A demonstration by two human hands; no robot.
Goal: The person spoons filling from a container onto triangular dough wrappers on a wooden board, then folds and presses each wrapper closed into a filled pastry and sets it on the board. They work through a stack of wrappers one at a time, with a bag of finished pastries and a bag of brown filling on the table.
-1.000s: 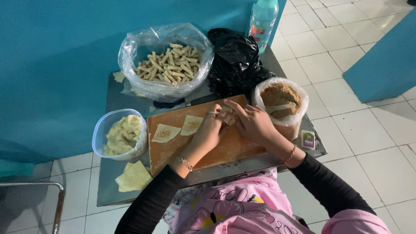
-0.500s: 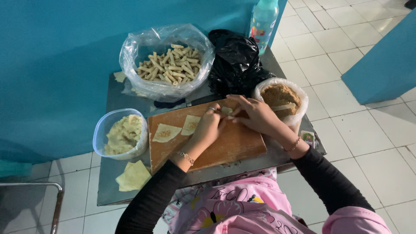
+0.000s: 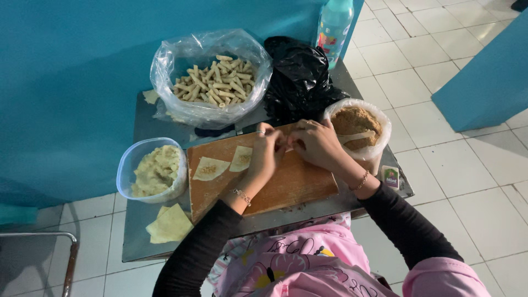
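Working at the far edge of a wooden cutting board (image 3: 275,190), the person brings both hands together over a small piece of filled wrapper (image 3: 288,147) that is almost wholly hidden between the fingers. The left hand (image 3: 268,151) has its fingers curled inward and pressed against the piece; the right hand (image 3: 314,144) meets it from the other side, fingertips bent down and pinching the same piece. How much of the wrapper is folded cannot be told, since the fingers cover it. Each wrist carries a thin bracelet, and black sleeves reach to the forearms.

On the board, just left of the hands, lie two triangular wrappers (image 3: 209,168), each with a dab of filling at its middle, close beside one another. Past the board's left edge stands a clear plastic tub (image 3: 127,170) of pale mash, touching or nearly touching the board. Near the front left corner of the grey metal table (image 3: 137,242) lies a small stack of plain wrappers (image 3: 169,224).

To the right of the hands sits a bag-lined container (image 3: 379,146) of brown crumbly filling with a pale spoon (image 3: 356,137) resting in it. Behind the board, a clear plastic bag (image 3: 170,107) holds many rolled sticks (image 3: 215,81). A crumpled black bag (image 3: 300,77) lies beside it, and a pale green bottle (image 3: 333,25) stands at the table's far edge.
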